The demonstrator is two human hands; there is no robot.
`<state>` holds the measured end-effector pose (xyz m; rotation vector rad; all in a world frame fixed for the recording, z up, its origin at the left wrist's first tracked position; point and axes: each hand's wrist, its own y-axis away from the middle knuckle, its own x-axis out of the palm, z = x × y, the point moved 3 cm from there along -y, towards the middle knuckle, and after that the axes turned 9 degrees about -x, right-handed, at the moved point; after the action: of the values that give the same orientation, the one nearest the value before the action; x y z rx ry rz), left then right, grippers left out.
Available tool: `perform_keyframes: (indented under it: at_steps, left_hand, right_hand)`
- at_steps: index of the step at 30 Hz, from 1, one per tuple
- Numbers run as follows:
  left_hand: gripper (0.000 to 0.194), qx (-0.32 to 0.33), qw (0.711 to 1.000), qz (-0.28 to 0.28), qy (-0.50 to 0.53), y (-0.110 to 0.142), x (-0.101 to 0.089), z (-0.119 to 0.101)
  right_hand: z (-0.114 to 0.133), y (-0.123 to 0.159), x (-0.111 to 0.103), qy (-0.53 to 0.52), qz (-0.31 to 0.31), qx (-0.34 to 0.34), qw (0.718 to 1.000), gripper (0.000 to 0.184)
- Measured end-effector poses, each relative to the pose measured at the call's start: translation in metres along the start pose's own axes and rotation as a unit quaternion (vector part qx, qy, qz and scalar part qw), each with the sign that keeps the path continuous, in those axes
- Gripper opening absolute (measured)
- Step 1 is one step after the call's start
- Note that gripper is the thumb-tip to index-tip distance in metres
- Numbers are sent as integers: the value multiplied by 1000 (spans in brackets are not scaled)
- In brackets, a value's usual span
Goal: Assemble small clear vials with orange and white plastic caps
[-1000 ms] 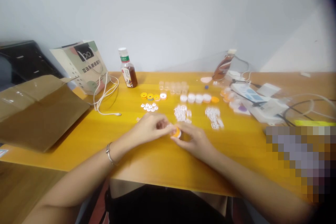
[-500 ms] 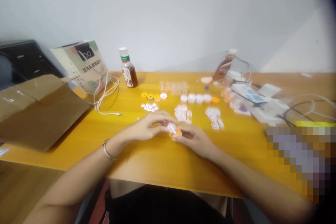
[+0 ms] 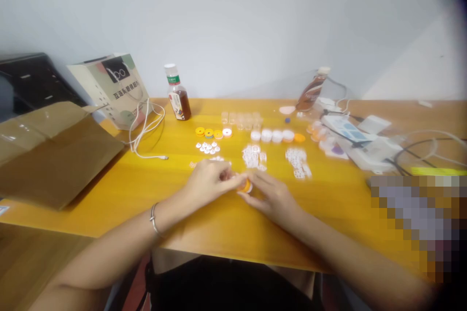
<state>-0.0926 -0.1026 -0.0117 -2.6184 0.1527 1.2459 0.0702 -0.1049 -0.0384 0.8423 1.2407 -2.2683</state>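
My left hand (image 3: 206, 182) and my right hand (image 3: 277, 199) meet over the near middle of the table. Between their fingertips is a small round plastic piece (image 3: 248, 186), orange with a pale edge; the left thumb and fingers cover much of it. Both hands are closed on this piece. Just beyond the left hand lie small white discs (image 3: 207, 148) with raised centres. Past the right hand are two piles of white patterned pieces, a nearer-centre pile (image 3: 251, 156) and a right pile (image 3: 299, 161).
Orange and white round caps (image 3: 218, 134), white round caps (image 3: 277, 136) and clear cups (image 3: 242, 120) stand in rows. Behind are an upright bottle (image 3: 177, 99) and a tilted bottle (image 3: 312, 91). A cardboard box (image 3: 54, 155), paper bag (image 3: 120, 92), white cable (image 3: 146, 129) and power strip (image 3: 375, 153) flank them.
My left hand has turned, its fingers now covering the clear part with white pattern that showed before. The right hand stays on the orange part, its fingers slightly shifted.
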Motion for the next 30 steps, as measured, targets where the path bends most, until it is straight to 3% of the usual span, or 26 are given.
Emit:
perform_keyframes:
  at_steps: [2, 5, 9, 12, 16, 25, 30]
  left_hand:
    - [41, 5, 1000, 4, 4, -2, -1, 0]
    - [32, 44, 995, 59, 60, -4, -7, -2]
    - [37, 108, 980, 113, 121, -4, -13, -6]
    - [26, 106, 983, 95, 120, -5, -14, -4]
    - [28, 91, 987, 66, 116, -5, -14, -1]
    - [26, 109, 986, 78, 101, -5, -11, -5]
    - [23, 124, 977, 110, 134, -7, -10, 0]
  right_hand:
    - [1, -2, -1, -25, -5, 13, 1000, 20]
    - [-1, -6, -4, -61, 3, 52, 997, 17]
    - [-4, -8, -7, -72, 2, 77, 994, 14]
    - [-4, -8, -7, -68, 2, 75, 995, 15]
    - [-3, -7, -7, -53, -3, 62, 997, 16]
    - [-4, -5, -4, -63, 8, 64, 996, 21]
    - [-6, -6, -4, -121, 40, 106, 986, 19]
